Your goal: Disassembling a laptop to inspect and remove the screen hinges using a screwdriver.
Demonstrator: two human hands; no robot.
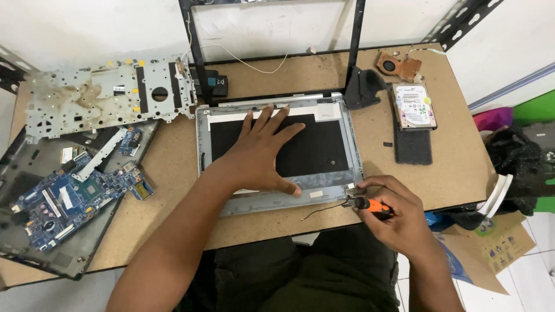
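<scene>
the left hand (263, 153) lies flat, fingers spread, on the grey laptop lid panel (280, 153) near the table's (173, 167) front edge. the right hand (399, 216) pinches an orange-handled screwdriver (370, 204), its tip at the panel's front right corner.

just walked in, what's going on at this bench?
A person is working on a dismantled laptop. The left hand presses flat on the grey lid panel, while the right hand holds an orange-handled screwdriver at the panel's near right corner. A blue motherboard and a hard drive lie to the sides.
</scene>
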